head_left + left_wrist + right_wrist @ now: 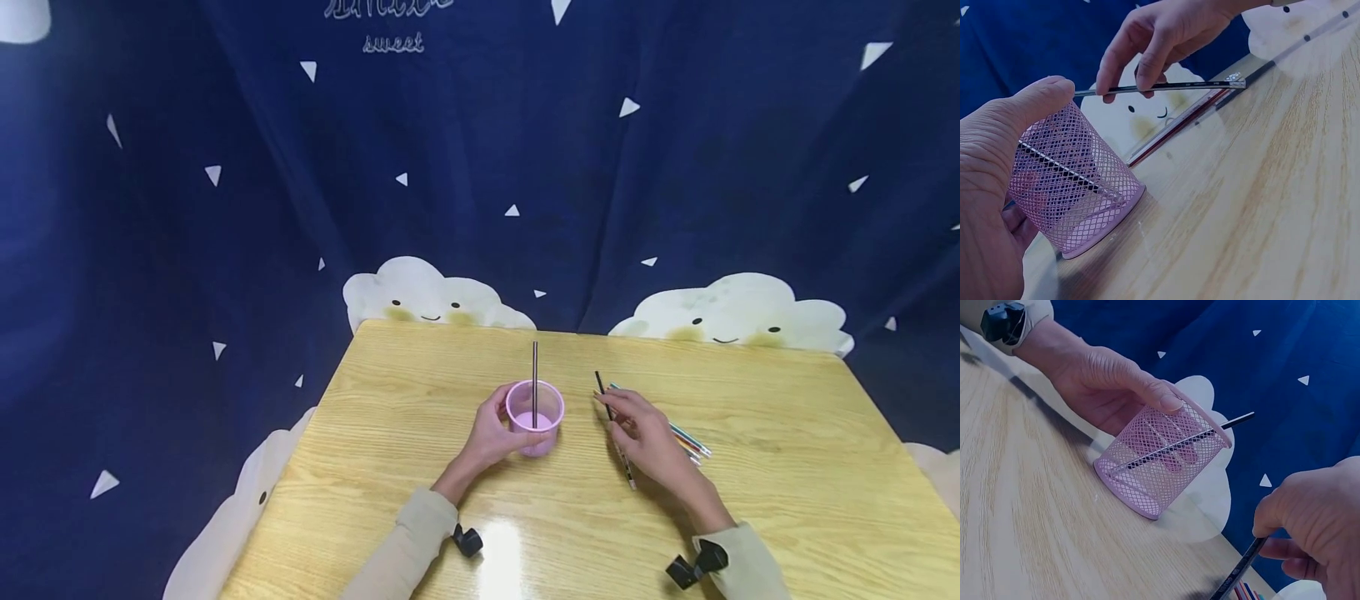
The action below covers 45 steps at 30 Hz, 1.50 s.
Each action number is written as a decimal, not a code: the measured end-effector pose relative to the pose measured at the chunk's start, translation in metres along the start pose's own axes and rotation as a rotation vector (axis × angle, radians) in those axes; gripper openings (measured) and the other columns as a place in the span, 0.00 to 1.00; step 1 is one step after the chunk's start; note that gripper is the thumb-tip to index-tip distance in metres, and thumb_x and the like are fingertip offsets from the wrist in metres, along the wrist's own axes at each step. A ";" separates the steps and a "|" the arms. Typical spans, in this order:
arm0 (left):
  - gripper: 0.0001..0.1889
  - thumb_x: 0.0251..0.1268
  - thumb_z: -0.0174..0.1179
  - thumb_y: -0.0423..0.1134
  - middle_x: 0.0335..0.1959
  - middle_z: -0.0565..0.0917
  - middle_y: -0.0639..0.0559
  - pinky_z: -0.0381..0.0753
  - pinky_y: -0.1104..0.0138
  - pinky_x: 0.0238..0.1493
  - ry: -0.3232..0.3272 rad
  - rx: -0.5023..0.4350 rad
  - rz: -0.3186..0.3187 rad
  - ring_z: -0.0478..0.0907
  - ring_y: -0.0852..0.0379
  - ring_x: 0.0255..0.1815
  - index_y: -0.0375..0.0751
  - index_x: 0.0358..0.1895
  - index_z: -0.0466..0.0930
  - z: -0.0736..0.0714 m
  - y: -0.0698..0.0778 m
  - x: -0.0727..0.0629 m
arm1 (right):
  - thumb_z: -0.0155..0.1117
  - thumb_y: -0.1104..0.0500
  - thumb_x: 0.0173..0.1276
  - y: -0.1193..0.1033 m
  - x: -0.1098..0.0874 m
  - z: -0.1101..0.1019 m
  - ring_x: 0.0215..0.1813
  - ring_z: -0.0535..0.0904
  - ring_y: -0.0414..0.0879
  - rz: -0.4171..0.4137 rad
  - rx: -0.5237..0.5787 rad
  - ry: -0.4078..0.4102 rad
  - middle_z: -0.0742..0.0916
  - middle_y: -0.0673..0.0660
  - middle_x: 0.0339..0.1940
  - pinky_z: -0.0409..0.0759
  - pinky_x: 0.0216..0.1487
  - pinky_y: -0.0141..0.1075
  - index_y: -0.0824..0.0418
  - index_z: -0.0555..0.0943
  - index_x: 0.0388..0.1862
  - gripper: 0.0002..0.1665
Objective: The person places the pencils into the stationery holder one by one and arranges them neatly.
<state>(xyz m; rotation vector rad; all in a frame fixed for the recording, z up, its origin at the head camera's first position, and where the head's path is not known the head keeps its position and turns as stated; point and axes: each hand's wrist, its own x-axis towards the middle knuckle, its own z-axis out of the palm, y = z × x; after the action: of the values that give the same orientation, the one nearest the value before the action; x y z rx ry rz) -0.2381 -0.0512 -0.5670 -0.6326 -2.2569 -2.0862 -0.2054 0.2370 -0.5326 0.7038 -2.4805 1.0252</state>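
My left hand (495, 432) grips a pink mesh pen holder (1163, 456) that stands on the table, thumb over the near side of its rim. One black pencil (535, 367) leans inside the holder, its upper end above the rim. To the right, my right hand (648, 433) pinches a second black pencil (1197, 85) between thumb and fingers, raised off the tabletop and apart from the holder. Several coloured pencils (690, 442) lie on the table beside and partly beneath the right hand, which hides their middle parts.
The light wooden table (405, 383) has its far edge against a dark blue curtain (465, 150) printed with clouds and white triangles. Black wrist cameras sit at both cuffs, the left one (468, 542) close to the tabletop.
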 end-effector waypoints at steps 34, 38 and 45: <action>0.45 0.42 0.82 0.25 0.63 0.80 0.30 0.74 0.38 0.69 0.000 -0.049 -0.001 0.77 0.29 0.63 0.28 0.70 0.71 0.003 0.013 -0.001 | 0.71 0.77 0.59 -0.040 0.059 -0.017 0.39 0.85 0.42 -0.102 0.089 0.241 0.84 0.60 0.61 0.75 0.38 0.25 0.66 0.80 0.66 0.34; 0.44 0.42 0.84 0.30 0.61 0.83 0.41 0.80 0.48 0.66 0.013 -0.008 0.002 0.81 0.38 0.61 0.36 0.69 0.75 0.002 0.010 -0.001 | 0.71 0.77 0.60 -0.046 0.066 -0.017 0.40 0.85 0.41 -0.106 0.114 0.268 0.84 0.60 0.62 0.77 0.38 0.27 0.65 0.80 0.67 0.34; 0.45 0.42 0.85 0.34 0.62 0.83 0.45 0.81 0.51 0.66 0.004 0.008 -0.011 0.81 0.41 0.62 0.40 0.70 0.75 0.001 0.000 -0.001 | 0.73 0.78 0.58 -0.060 0.080 -0.012 0.35 0.86 0.43 -0.114 0.173 0.371 0.86 0.62 0.58 0.79 0.37 0.31 0.66 0.84 0.62 0.31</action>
<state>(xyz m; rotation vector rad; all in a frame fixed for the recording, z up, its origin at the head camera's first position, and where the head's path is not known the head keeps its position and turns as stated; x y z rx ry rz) -0.2373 -0.0501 -0.5674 -0.6168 -2.2710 -2.0799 -0.2345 0.1847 -0.4519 0.6304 -2.0320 1.2138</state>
